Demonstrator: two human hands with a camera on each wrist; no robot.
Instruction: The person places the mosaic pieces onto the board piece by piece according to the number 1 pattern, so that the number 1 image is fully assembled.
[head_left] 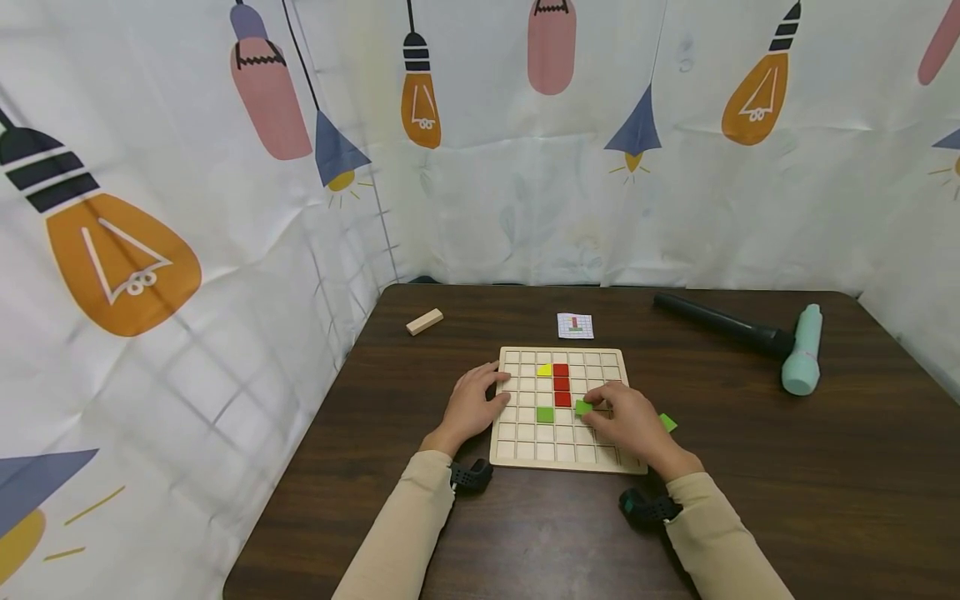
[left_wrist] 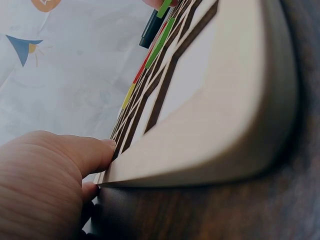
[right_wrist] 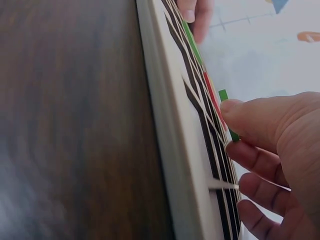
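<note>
My right hand [head_left: 626, 423] pinches a green square tile [right_wrist: 223, 95] between thumb and index finger, over the right half of a pale wooden grid board [head_left: 525, 452]. My left hand [head_left: 471, 404] rests at the board's left edge, its thumb and fingertips touching the rim. On the board, several red square tiles [head_left: 562, 384] form an upright column. A yellow tile [head_left: 544, 371] with a slanted side lies left of the column's top. Another green square tile [head_left: 545, 415] sits below and left of the column. Beyond the board lies a small printed pattern card [head_left: 575, 326].
Right of the board, a further green tile [head_left: 668, 422] lies partly hidden behind my right hand. A small wooden block [head_left: 424, 322] is at the back left of the dark table [head_left: 555, 533]. At the back right lie a long black tube-shaped object [head_left: 720, 323] and a teal flashlight-shaped object [head_left: 805, 350].
</note>
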